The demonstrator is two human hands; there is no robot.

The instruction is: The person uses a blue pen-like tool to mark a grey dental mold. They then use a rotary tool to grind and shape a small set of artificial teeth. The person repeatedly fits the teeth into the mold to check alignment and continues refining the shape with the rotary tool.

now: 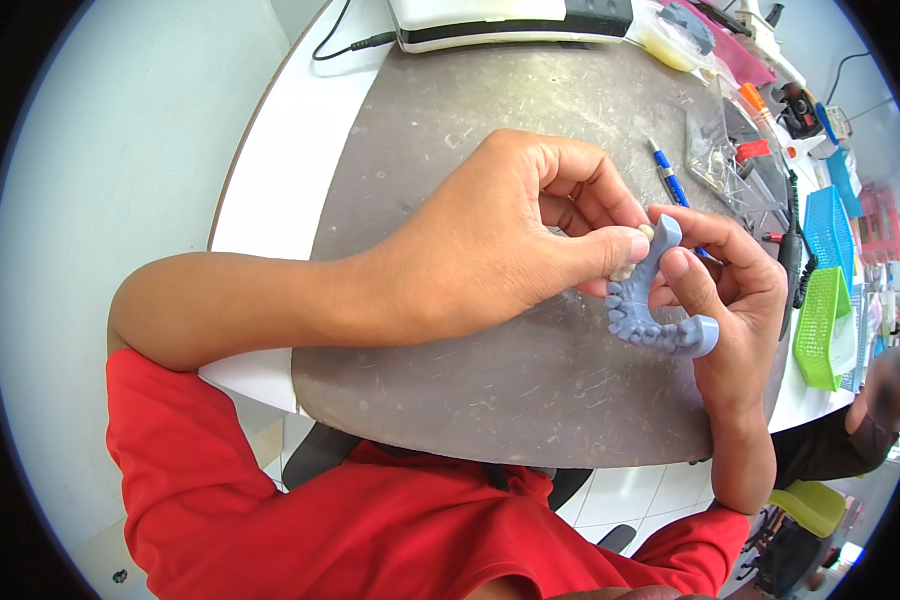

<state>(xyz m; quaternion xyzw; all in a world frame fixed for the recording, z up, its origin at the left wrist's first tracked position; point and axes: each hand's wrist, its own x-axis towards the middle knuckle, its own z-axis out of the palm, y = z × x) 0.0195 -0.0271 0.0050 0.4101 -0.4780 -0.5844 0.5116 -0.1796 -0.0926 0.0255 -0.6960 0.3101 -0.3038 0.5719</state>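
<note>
A blue-grey dental model [638, 308], shaped like a horseshoe with a row of teeth, is held above the work mat. My right hand [735, 285] grips it, the thumb on the inner side of the arch and the fingers behind. My left hand [505, 235] is closed in a pinch at the arch's far left side. Between its thumb and fingers, cream tooth-shaped crowns [624, 271] show against the model. The thumb covers part of them, so I cannot tell whether they are one joined piece.
Under my hands lies a scratched grey-brown mat [420, 390] on a white table. A blue pen [667, 172] and a clear box of small tools [720, 150] lie beyond my right hand. Green [822, 325] and blue baskets stand at right; a white device [500, 22] sits at the back.
</note>
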